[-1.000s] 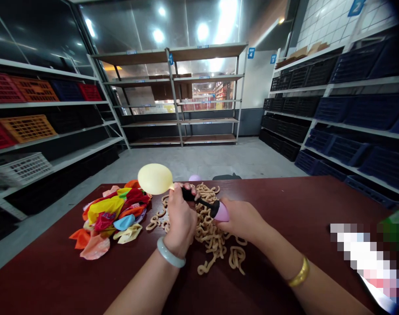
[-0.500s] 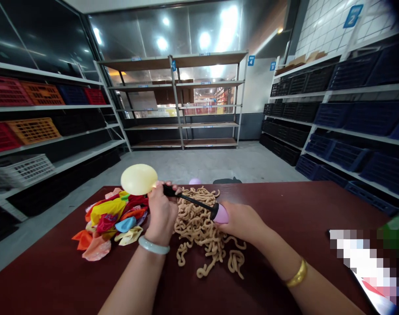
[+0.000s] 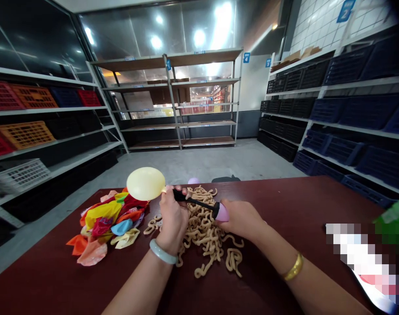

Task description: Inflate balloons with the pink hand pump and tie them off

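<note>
A pale yellow balloon [image 3: 146,183], inflated and rounded, sits on the nozzle end of a hand balloon pump [image 3: 202,204]. My left hand [image 3: 175,210] is closed around the pump's black front part, its fingers at the balloon's neck. My right hand [image 3: 240,218] grips the purple end of the pump, with the black rod showing between the hands. Below them lies a heap of tan, twisted, rope-like pieces [image 3: 206,236]; what they are I cannot tell. Left of my left hand is a pile of limp, uninflated balloons [image 3: 104,214] in several colours.
The dark red table [image 3: 278,201] carries everything. A partly blurred flat item [image 3: 366,271] and something green [image 3: 394,218] are at the right. Beyond the far edge a purple rounded thing [image 3: 193,180] shows. Racks with crates [image 3: 27,135] line both sides.
My left hand has moved right, closer to my right hand, so less of the pump's rod shows. The yellow balloon has moved along and looks slightly bigger. The view has turned a little.
</note>
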### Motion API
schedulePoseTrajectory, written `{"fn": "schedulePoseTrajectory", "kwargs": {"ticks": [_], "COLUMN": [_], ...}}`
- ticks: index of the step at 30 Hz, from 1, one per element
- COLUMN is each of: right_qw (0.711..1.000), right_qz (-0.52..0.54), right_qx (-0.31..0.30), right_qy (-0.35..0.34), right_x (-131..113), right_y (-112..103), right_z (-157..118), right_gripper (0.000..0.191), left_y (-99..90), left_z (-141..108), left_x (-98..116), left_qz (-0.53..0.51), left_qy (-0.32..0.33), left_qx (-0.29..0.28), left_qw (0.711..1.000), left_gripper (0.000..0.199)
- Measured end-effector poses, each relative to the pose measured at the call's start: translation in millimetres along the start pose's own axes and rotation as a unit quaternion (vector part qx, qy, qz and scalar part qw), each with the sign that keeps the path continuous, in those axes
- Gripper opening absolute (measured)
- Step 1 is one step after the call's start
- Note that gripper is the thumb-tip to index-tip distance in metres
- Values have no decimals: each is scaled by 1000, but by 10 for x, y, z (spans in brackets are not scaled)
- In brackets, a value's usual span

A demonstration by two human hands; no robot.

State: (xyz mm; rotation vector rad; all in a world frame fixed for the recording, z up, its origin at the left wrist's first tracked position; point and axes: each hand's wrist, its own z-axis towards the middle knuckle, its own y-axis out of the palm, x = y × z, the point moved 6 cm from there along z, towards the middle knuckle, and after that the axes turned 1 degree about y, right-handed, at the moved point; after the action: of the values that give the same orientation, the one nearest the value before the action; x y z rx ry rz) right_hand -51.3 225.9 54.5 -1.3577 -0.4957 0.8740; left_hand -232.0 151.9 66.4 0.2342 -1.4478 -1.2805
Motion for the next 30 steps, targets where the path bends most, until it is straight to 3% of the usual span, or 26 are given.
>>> {"fn": "schedulePoseTrajectory", "kwargs": {"ticks": [5,9,15,22,25,30], "right_qw": [1000,999,998,1000,1000,1000], "right_qz": [23,38,51,24,22,1], "right_qx": [5,4,14,-12,-10,4], "right_qy": [11,20,20,3,-7,-22], "right_x": [-105,-175,-176,-90,-83,-97], "right_y": [-10,-10,-29,25,45,34], "right_z": [-22,-28,-2,6,0,-23], "right_gripper": [34,33,38,37,34,30], "left_y": [175,245,189,-204,-261,-146], "left_z": [-380,-489,-224,302,327,136], "left_x": [-292,-329,-82,420,441,190], "left_qz": [18,21,22,-1,-5,-4], "left_qy": [-44,-57,-30,46,60,39], "left_qx": [-8,-12,-28,42,54,41], "left_qw": [999,998,999,998,997,998], "left_gripper": [24,25,22,24,24,23]}}
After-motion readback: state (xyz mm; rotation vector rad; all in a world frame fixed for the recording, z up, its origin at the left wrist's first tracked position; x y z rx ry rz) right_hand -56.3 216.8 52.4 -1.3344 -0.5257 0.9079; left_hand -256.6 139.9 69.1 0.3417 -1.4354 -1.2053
